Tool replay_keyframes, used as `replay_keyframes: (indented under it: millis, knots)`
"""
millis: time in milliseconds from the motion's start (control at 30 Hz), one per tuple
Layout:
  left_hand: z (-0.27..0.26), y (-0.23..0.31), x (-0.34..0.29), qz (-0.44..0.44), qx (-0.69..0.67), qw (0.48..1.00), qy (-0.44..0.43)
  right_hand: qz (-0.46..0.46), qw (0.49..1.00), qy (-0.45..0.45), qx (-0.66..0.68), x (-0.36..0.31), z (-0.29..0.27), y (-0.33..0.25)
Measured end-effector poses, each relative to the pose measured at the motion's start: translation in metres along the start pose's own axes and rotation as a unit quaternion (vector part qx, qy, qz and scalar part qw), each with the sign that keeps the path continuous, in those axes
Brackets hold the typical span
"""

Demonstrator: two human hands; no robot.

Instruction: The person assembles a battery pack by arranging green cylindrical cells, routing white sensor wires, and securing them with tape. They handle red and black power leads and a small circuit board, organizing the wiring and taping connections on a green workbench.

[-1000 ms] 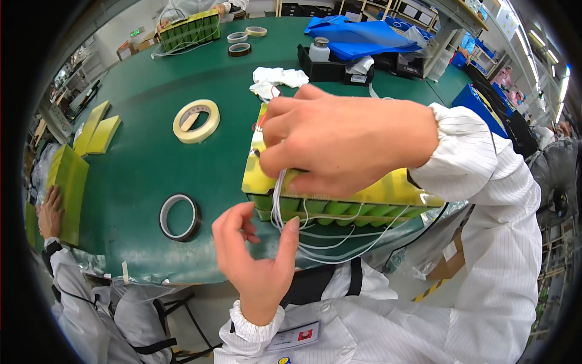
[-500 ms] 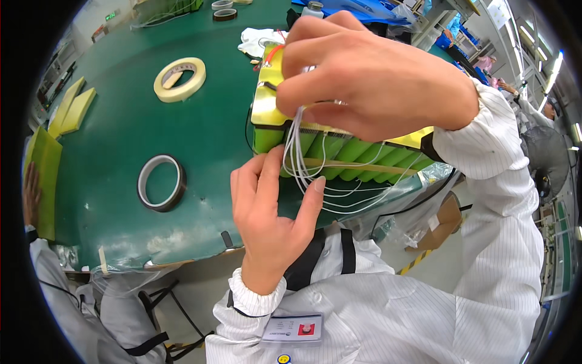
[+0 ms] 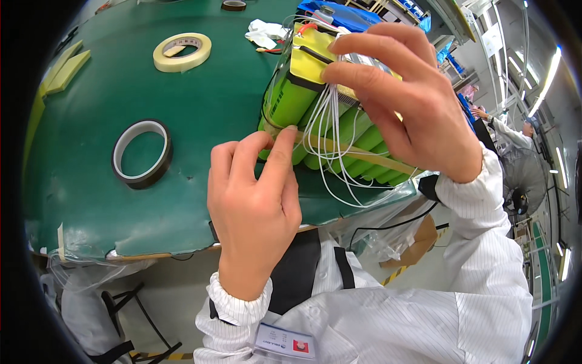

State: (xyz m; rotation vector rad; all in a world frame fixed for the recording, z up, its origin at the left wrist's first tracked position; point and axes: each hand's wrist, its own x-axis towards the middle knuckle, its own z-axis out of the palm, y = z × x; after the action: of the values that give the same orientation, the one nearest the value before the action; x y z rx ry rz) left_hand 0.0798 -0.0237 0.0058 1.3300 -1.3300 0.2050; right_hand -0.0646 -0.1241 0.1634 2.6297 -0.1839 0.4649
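Observation:
A battery pack of green cylindrical cells stands on the table, with yellow sheet on top and a tan tape band around its side. Thin white wires hang in loose loops down the near side. My left hand touches the band near the pack's left corner with its index fingertip; the other fingers are bent and apart, the thumb partly hidden. Over the top edge, my right hand has its fingers spread, with fingertips at the yellow sheet beside the wires' upper end. No wire is visibly gripped.
A dark tape roll and a cream tape roll lie left of the pack on the green table. Yellow-green strips sit at the far left. White cloth and blue material lie behind. Clear plastic hangs off the front edge.
My right hand has loosened from the wire bundle and opened, moving right. The wires now hang more freely. My left index finger has shifted onto the band. The view has turned slightly.

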Motion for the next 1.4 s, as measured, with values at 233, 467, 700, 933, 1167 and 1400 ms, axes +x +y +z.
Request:
replay_keyframes:
  millis: [233, 467, 700, 933, 1167, 1400]
  knots:
    - [0.0, -0.008, 0.013, -0.027, -0.074, 0.997, -0.013, 0.045, 0.991, 0.126, 0.017, -0.012, 0.002, -0.03]
    - [-0.012, -0.017, 0.026, -0.055, -0.133, 0.987, -0.074, 0.057, 0.989, 0.133, 0.009, -0.028, 0.027, -0.049]
    - [-0.003, -0.027, 0.02, -0.042, -0.161, 0.985, -0.038, 0.045, 0.997, 0.018, -0.058, -0.003, 0.022, -0.059]
    - [-0.007, -0.022, 0.017, -0.104, -0.128, 0.986, -0.023, -0.004, 0.993, 0.025, -0.113, -0.002, 0.034, -0.041]
    - [0.006, -0.019, 0.019, -0.152, -0.073, 0.984, -0.049, 0.009, 0.996, 0.004, -0.087, -0.001, 0.026, -0.037]
    - [0.005, -0.02, 0.018, -0.118, -0.026, 0.992, -0.046, 0.012, 0.997, 0.011, -0.069, -0.003, 0.029, -0.033]
